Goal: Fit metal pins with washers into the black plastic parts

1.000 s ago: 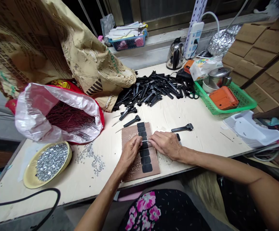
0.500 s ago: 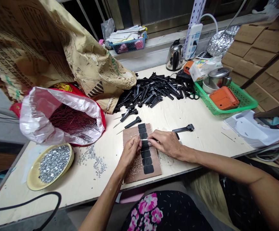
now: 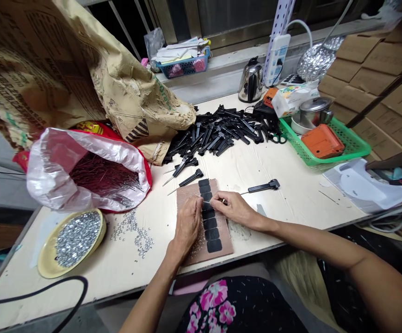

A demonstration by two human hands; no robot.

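Note:
My left hand (image 3: 188,217) is closed, thumb and fingers pinched at one end of a thin metal rod (image 3: 207,202). Pinching the other end is my right hand (image 3: 233,209), its fingers curled. The short stretch of rod between them lies just over a brown board (image 3: 190,193) with a column of black rounded squares (image 3: 211,223). Fingertips hide both rod ends. To the right of the board lies a black plastic part (image 3: 263,186) with a thin pin sticking out. A similar black part (image 3: 191,177) lies beyond the board's far left corner.
A pile of black parts (image 3: 218,129) spreads across the back of the table. On the left are an open bag of thin metal pins (image 3: 100,178) and a yellow bowl (image 3: 44,259) of small shiny pieces. A green basket (image 3: 355,152) and a kettle (image 3: 250,81) stand at right.
My left hand has turned so that its back faces up more. My right hand has shifted slightly left, and the rod between them now slants, with less of it showing.

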